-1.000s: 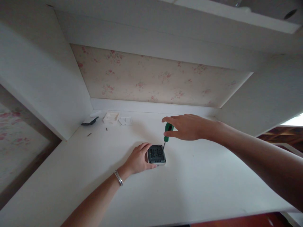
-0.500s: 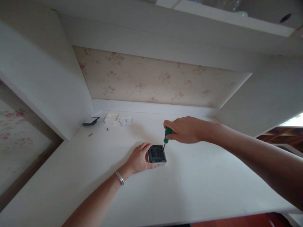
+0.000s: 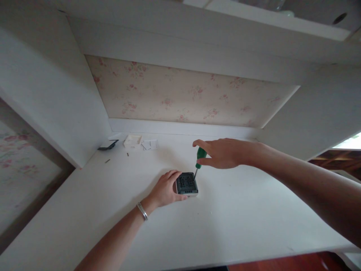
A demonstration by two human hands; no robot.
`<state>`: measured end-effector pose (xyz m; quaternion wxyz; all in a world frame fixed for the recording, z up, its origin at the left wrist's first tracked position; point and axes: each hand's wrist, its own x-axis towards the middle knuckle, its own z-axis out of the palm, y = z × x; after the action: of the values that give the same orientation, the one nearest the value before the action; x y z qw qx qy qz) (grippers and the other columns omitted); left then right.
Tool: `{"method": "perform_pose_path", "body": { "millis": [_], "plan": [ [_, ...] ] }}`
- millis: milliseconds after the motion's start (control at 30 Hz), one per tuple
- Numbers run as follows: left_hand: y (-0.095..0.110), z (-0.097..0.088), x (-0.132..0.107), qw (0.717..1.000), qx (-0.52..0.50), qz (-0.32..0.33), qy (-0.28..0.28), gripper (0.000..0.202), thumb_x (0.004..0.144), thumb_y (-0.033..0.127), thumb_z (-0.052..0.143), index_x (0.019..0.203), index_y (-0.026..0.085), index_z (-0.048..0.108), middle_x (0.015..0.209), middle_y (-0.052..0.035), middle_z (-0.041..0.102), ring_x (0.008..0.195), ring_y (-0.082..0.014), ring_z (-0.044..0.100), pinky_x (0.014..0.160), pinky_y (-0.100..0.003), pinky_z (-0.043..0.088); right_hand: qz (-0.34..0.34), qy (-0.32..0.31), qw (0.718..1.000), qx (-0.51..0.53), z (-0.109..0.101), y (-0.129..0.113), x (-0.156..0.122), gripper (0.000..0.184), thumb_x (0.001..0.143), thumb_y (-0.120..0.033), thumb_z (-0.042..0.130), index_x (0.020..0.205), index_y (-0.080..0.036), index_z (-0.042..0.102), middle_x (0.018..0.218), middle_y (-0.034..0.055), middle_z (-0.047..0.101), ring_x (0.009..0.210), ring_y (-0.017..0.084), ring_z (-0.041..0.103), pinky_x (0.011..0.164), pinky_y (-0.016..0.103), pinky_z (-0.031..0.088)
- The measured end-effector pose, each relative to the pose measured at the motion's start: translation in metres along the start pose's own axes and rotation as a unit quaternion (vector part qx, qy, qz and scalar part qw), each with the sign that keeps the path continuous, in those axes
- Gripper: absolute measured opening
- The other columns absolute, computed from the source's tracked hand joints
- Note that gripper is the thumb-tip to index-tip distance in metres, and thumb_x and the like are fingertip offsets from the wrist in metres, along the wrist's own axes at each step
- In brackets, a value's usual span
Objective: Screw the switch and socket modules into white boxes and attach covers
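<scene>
A small square switch module, dark grey inside with a white rim, lies on the white desk. My left hand grips its left side, fingers curled round the edge, a silver bracelet on the wrist. My right hand holds a green-handled screwdriver upright between thumb and fingers. The metal tip stands at the module's far right corner.
At the back left of the desk lie a white square frame, white plates, a dark flat part and a few tiny screws. White side panels and a floral back wall enclose the desk; a shelf hangs overhead.
My right hand's fingers closed round the screwdriver handle half a second ago and have now loosened, with the green handle showing again. The left hand and module stay put.
</scene>
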<state>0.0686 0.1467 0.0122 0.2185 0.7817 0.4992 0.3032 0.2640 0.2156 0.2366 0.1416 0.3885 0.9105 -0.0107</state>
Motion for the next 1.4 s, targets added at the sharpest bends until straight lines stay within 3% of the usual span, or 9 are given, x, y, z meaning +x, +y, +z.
{"method": "perform_pose_path", "body": {
  "millis": [167, 300, 467, 633, 767, 900, 1100, 1267, 1400],
  "plan": [
    [-0.002, 0.001, 0.000, 1.000, -0.004, 0.004, 0.000, 0.086, 0.058, 0.051, 0.079, 0.131, 0.025, 0.043, 0.131, -0.0079, 0.047, 0.119, -0.0297, 0.045, 0.102, -0.043, 0.038, 0.051, 0.005, 0.997, -0.052, 0.001, 0.006, 0.000, 0.057, 0.082, -0.066, 0.037, 0.099, -0.018, 0.062, 0.087, 0.0156, 0.068, 0.077, 0.030, 0.063, 0.062, 0.037, 0.039],
    [-0.001, 0.000, 0.000, 1.000, -0.014, 0.002, 0.006, 0.085, 0.059, 0.050, 0.079, 0.132, 0.025, 0.044, 0.130, -0.0088, 0.047, 0.119, -0.0301, 0.044, 0.103, -0.045, 0.037, 0.010, -0.031, 0.999, 0.032, 0.000, 0.008, -0.003, 0.052, 0.083, -0.057, 0.044, 0.125, -0.026, 0.048, 0.094, 0.0096, 0.068, 0.075, 0.024, 0.064, 0.061, 0.032, 0.040],
    [0.001, -0.001, 0.000, 1.000, -0.019, 0.010, 0.013, 0.083, 0.057, 0.050, 0.080, 0.129, 0.023, 0.047, 0.125, -0.0089, 0.049, 0.115, -0.0286, 0.046, 0.101, -0.042, 0.039, 0.042, -0.002, 0.998, -0.043, -0.002, 0.004, -0.005, 0.057, 0.080, -0.066, 0.042, 0.104, -0.019, 0.060, 0.088, 0.0152, 0.068, 0.077, 0.029, 0.063, 0.062, 0.036, 0.040],
    [0.005, -0.002, -0.001, 0.999, -0.022, 0.002, 0.027, 0.081, 0.056, 0.048, 0.080, 0.126, 0.023, 0.048, 0.123, -0.0082, 0.050, 0.113, -0.0279, 0.047, 0.101, -0.042, 0.039, -0.016, -0.021, 0.999, 0.026, -0.003, -0.002, -0.002, 0.053, 0.083, -0.058, 0.043, 0.125, -0.026, 0.048, 0.097, 0.0102, 0.069, 0.077, 0.025, 0.064, 0.062, 0.034, 0.041],
    [0.007, -0.002, -0.001, 1.000, -0.021, -0.001, 0.023, 0.081, 0.056, 0.046, 0.081, 0.126, 0.024, 0.047, 0.123, -0.0082, 0.050, 0.113, -0.0290, 0.047, 0.100, -0.044, 0.038, 0.039, 0.015, 0.997, -0.071, -0.004, -0.007, -0.001, 0.058, 0.086, -0.063, 0.032, 0.101, -0.016, 0.063, 0.092, 0.0180, 0.068, 0.085, 0.033, 0.063, 0.068, 0.040, 0.041],
    [0.006, -0.003, -0.001, 1.000, -0.013, 0.000, 0.026, 0.081, 0.057, 0.048, 0.080, 0.126, 0.024, 0.046, 0.124, -0.0079, 0.050, 0.114, -0.0290, 0.046, 0.100, -0.043, 0.039, -0.041, -0.001, 0.998, 0.037, -0.007, -0.004, 0.001, 0.051, 0.084, -0.056, 0.045, 0.122, -0.023, 0.050, 0.113, 0.0119, 0.064, 0.089, 0.025, 0.062, 0.069, 0.033, 0.043],
    [0.006, -0.003, -0.001, 1.000, -0.012, 0.000, 0.015, 0.081, 0.058, 0.048, 0.079, 0.128, 0.024, 0.045, 0.125, -0.0084, 0.049, 0.114, -0.0295, 0.046, 0.100, -0.044, 0.038, -0.024, -0.006, 0.999, -0.034, -0.008, -0.004, 0.005, 0.048, 0.084, -0.057, 0.041, 0.095, -0.016, 0.064, 0.088, 0.0148, 0.067, 0.080, 0.028, 0.062, 0.062, 0.033, 0.040],
    [0.007, -0.005, -0.001, 1.000, -0.008, 0.000, 0.012, 0.082, 0.059, 0.052, 0.078, 0.128, 0.023, 0.044, 0.125, -0.0078, 0.049, 0.114, -0.0287, 0.046, 0.099, -0.042, 0.039, -0.077, -0.050, 0.994, 0.067, -0.009, -0.005, 0.006, 0.053, 0.081, -0.053, 0.052, 0.123, -0.021, 0.050, 0.104, 0.0111, 0.066, 0.083, 0.022, 0.063, 0.064, 0.029, 0.043],
    [0.007, -0.005, -0.001, 1.000, 0.001, -0.003, 0.009, 0.081, 0.059, 0.053, 0.077, 0.128, 0.023, 0.045, 0.125, -0.0080, 0.049, 0.114, -0.0291, 0.045, 0.098, -0.042, 0.040, -0.005, -0.033, 0.999, -0.025, -0.012, -0.010, 0.005, 0.046, 0.084, -0.056, 0.044, 0.097, -0.017, 0.064, 0.087, 0.0140, 0.068, 0.076, 0.026, 0.064, 0.062, 0.033, 0.041]
  ]
}}
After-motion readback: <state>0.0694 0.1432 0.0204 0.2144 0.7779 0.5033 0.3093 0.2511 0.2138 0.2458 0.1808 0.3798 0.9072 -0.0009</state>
